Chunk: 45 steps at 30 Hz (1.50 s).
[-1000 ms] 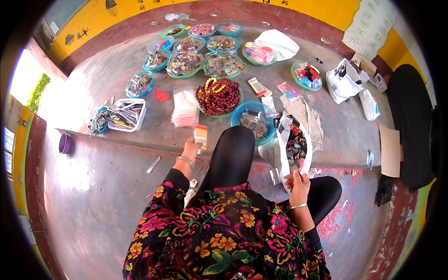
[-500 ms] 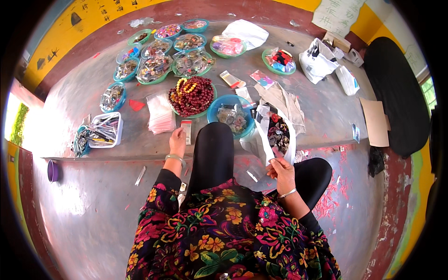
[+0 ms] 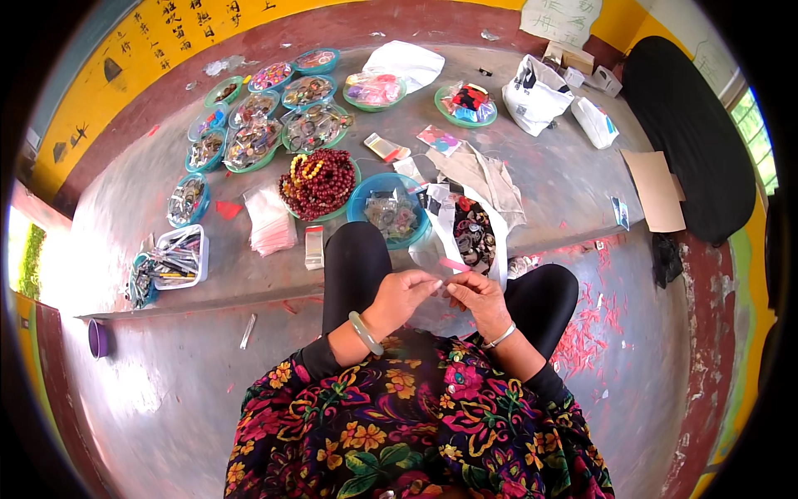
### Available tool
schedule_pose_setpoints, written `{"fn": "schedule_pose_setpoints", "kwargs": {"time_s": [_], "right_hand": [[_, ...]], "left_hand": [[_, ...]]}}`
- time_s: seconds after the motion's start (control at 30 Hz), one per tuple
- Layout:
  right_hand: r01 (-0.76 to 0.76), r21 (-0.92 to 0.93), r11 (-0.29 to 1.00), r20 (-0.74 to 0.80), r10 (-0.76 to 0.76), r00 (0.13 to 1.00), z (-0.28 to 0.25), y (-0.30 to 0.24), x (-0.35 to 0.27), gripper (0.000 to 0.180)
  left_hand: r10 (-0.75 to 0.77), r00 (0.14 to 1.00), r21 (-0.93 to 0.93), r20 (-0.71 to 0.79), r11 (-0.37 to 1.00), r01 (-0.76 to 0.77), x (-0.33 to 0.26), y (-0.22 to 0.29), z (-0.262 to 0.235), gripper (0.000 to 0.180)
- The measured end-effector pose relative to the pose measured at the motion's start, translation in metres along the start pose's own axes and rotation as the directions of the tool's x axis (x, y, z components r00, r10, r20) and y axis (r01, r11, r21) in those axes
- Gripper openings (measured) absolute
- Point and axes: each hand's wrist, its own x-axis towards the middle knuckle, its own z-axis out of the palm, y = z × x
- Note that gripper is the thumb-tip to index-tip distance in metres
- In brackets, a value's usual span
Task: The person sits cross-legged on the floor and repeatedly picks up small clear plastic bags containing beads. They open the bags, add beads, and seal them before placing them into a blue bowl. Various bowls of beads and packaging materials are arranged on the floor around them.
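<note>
In front of my lap my two hands meet, fingertips nearly touching. My right hand [image 3: 482, 301] pinches a small clear plastic bag with a pink strip [image 3: 454, 265]; most of the bag is hard to see against what lies behind it. The thumb and fingers of my left hand [image 3: 401, 299] are pressed together beside it; whatever they hold is too small to make out. Just beyond the hands is an open white bag [image 3: 501, 264] full of dark and red small items. A blue basin [image 3: 359, 204] with small packets lies to its left.
A raised concrete ledge [image 3: 532, 195] carries a green-rimmed bowl of dark red beads [image 3: 320, 185], a stack of clear bags [image 3: 270, 224], a red-and-white card box [image 3: 314, 248], several filled bowls, and a white tray of pens [image 3: 202, 264]. Red scraps [image 3: 582, 337] litter the floor at right.
My left hand has left the card box and come right to meet my right hand. The right hand has shifted slightly left with the clear bag. The view has turned a little.
</note>
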Motion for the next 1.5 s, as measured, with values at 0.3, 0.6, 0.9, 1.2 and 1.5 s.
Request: {"fn": "schedule_pose_setpoints", "kwargs": {"time_s": [0.3,0.6,0.9,1.2,1.5], "right_hand": [[0.043,0.105,0.994,-0.017,-0.041,0.999,-0.004,0.009,-0.002,0.017],[-0.039,0.099,0.994,-0.09,0.048,0.995,-0.015,0.018,-0.002,0.009],[0.026,0.158,0.987,-0.088,-0.012,0.996,-0.016,0.022,-0.003,0.009],[0.043,0.157,0.987,-0.04,-0.037,0.999,-0.01,0.021,-0.004,0.008],[0.023,-0.123,0.992,-0.044,-0.029,0.999,-0.005,0.014,-0.006,0.011]], "left_hand": [[-0.19,0.981,-0.338,0.034,0.922,0.19,-0.003,-0.008,0.005,0.017],[-0.214,0.975,-0.309,0.066,0.924,0.224,-0.006,-0.011,0.008,0.019],[-0.23,0.967,-0.286,0.112,0.924,0.253,-0.008,-0.007,0.01,0.023],[0.133,0.988,-0.061,-0.082,0.989,-0.138,-0.01,-0.004,0.008,0.034],[0.554,0.825,0.527,0.114,0.67,-0.523,-0.011,0.013,0.008,0.027]]}}
